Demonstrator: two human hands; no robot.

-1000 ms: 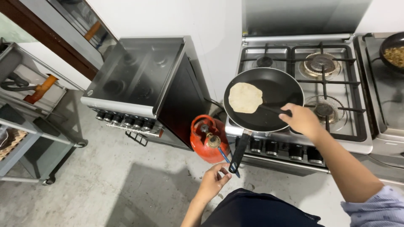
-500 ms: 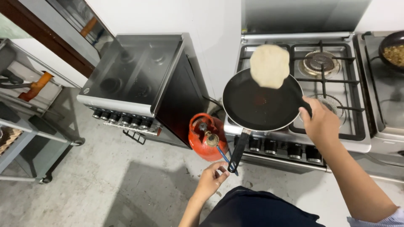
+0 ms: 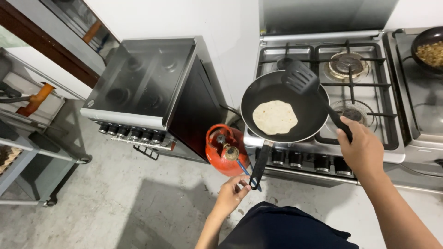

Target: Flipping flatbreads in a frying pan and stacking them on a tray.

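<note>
A black frying pan (image 3: 309, 115) sits on the front left burner of a steel gas stove (image 3: 392, 147), its long handle sticking out over the stove's front edge. A pale round flatbread (image 3: 275, 117) lies flat in the pan. My left hand (image 3: 231, 194) grips the end of the pan handle. My right hand (image 3: 363, 148) holds a black slotted spatula (image 3: 301, 79), whose blade hovers over the pan's far rim, clear of the flatbread.
A red gas cylinder (image 3: 225, 148) stands on the floor left of the stove. A second stove with a glass lid (image 3: 138, 87) stands further left. Another pan with food (image 3: 428, 48) is at far right. A metal rack (image 3: 27, 138) is at the left edge.
The flatbread was tossed into the air above the pan and has landed back flat in it. My right hand has drawn the spatula out and lifted it over the far rim.
</note>
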